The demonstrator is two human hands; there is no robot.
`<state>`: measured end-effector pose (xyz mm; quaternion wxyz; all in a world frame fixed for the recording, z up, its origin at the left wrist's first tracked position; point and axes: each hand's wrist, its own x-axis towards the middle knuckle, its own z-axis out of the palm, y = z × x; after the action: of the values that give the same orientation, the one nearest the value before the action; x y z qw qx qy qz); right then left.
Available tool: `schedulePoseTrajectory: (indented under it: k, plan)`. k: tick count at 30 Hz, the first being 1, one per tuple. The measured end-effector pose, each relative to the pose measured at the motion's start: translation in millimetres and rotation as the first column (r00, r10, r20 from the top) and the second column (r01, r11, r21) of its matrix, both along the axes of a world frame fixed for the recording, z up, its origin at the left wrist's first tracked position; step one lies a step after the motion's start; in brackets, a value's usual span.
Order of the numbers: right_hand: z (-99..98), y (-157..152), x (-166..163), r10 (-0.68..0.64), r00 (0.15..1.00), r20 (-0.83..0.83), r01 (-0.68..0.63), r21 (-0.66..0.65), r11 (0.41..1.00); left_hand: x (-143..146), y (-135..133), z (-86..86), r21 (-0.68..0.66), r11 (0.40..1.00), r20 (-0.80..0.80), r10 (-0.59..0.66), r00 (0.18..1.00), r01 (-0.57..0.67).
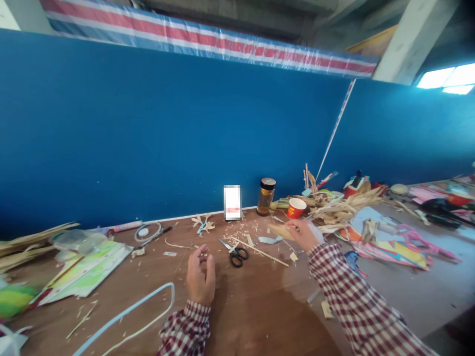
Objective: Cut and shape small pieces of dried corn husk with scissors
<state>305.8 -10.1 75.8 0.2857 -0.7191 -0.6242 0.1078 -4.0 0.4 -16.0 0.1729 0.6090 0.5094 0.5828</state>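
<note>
Far left of the brown tabletop (pixel 256 306) there's a clear plastic tub (pixel 81 241) next to some long dry leaves (pixel 33 242); can't tell if anything's inside it. A green-and-yellow painted sheet (pixel 96 267) lies just in front, then a coil of thin tubing (pixel 144 231). A pale blue strap (pixel 129 309) loops up near the left sleeve, so it's kinda in the way on that side.

Left hand (pixel 200 277) is hovering or resting at the middle (can't tell which), fingers loosely curled, thumb apart, holding nothing. Behind it is a little husk figure with a blue tie (pixel 202 225). Then black-handled scissors (pixel 237 255), blades ajar, with a thin wooden stick (pixel 270 254) beside them and shavings (pixel 243 230) all over. There's a stretch of tabletop between the forearms, and the blue partition (pixel 166 123) walls off the back edge.

Near that edge: a black-lidded jar (pixel 265 200) with amber liquid, and right of it a red paper cup (pixel 296 209), white inside. The piece of dry husk (pixel 279 231) lies in front of those two, right at the fingertips of the right hand (pixel 308 236). Those fingers are bunched together; can't tell if they're really pinching it.

Further right, a big husk heap (pixel 334 212) crowds that arm, plus a red container (pixel 349 192) with stuff poking out and colored paper (pixel 397 254).
</note>
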Motion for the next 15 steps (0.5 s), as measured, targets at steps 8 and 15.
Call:
schedulePoseTrajectory:
  k: [8, 15]
  plan:
    - [-3.0, -0.4, -10.3, 0.058, 0.981, -0.186, -0.036, 0.122, 0.992, 5.1, -13.0, 10.6, 0.219, 0.970, -0.401, -0.010, 0.916, 0.107]
    - [-16.5, -18.2, -75.0, 0.210, 0.975, 0.069, -0.212, 0.021, 0.977, 20.9, -31.2, 21.9, 0.285, 0.907, -0.568, -0.101, 0.817, 0.311]
